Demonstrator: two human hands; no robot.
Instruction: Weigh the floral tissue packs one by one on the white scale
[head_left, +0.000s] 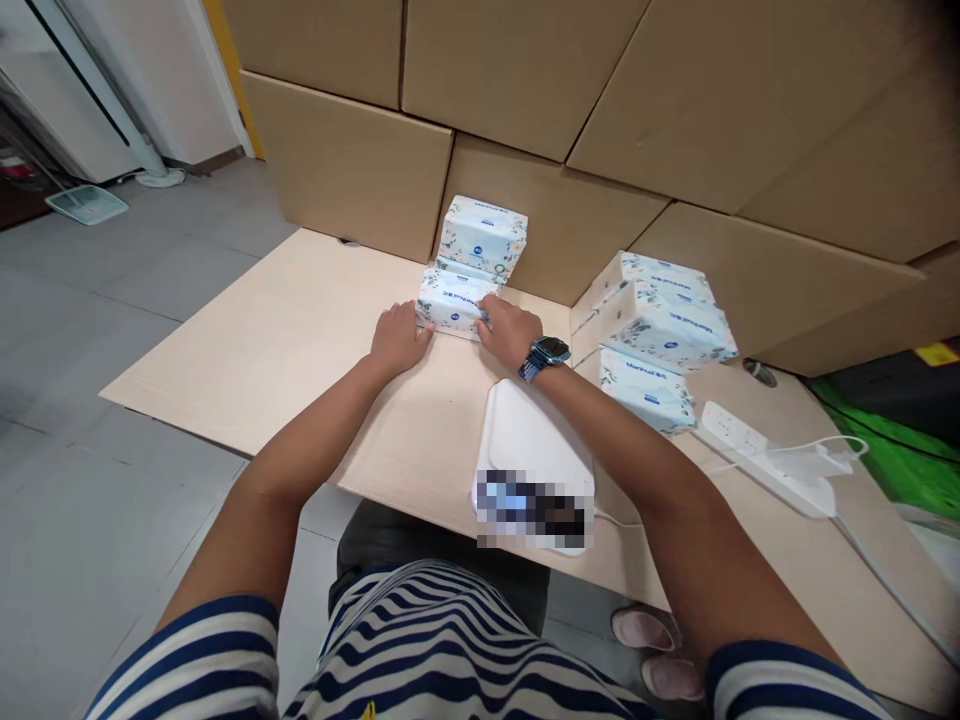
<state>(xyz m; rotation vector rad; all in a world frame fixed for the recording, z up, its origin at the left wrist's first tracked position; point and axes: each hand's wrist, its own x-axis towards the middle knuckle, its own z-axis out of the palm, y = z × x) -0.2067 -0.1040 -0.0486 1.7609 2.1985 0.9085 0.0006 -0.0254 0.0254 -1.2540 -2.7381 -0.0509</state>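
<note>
A white tissue pack [456, 302] with a blue floral print stands on the table, in front of another tissue pack [484, 238] that rises higher against the cardboard. My left hand [401, 338] is closed against its left end, with the thumb at the front lower corner. On its right end my right hand [511, 332], wearing a watch on the wrist, grips with fingers over the top edge. Between my forearms lies a flat white device [536, 430] whose front panel is blurred.
More tissue packs [675, 335] are stacked to the right, by a white power strip [765, 460] with cables. Cardboard boxes [517, 70] wall off the back of the light wooden table [247, 360]. Pink shoes [667, 672] show on the floor below.
</note>
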